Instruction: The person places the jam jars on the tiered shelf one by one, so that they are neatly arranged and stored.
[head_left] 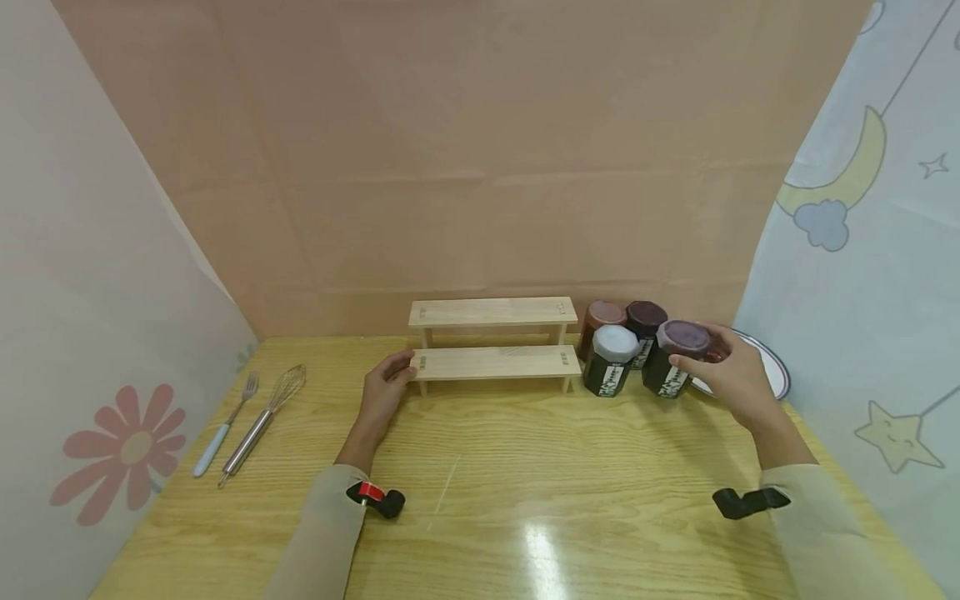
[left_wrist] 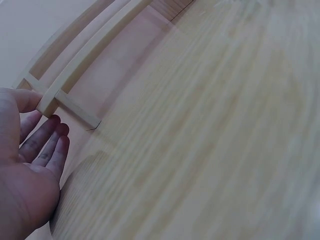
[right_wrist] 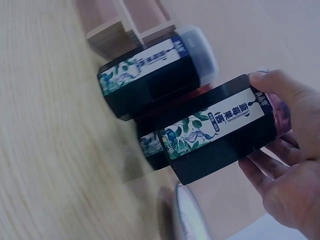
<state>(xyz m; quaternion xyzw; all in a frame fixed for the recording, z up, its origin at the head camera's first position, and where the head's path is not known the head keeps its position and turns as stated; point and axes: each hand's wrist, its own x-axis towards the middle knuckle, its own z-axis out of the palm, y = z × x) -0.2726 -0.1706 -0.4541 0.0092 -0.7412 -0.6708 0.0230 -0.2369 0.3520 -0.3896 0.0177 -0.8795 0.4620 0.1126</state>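
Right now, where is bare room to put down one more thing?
The widest bare patch of table lies in front of the wooden shelf, between the sleeves. A smaller one lies between the whisk and the left hand. Both boards hold nothing. Right of the shelf it is crowded: three jars, the held jar, the right hand and the plate.

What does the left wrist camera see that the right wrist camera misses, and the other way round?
Only the left wrist view shows the left hand, gripping one end of the wooden shelf.

Only the right wrist view shows the right hand holding a dark jar, a white-lidded jar, a third jar partly hidden and part of a plate.

Both show part of the wooden shelf and the tabletop.
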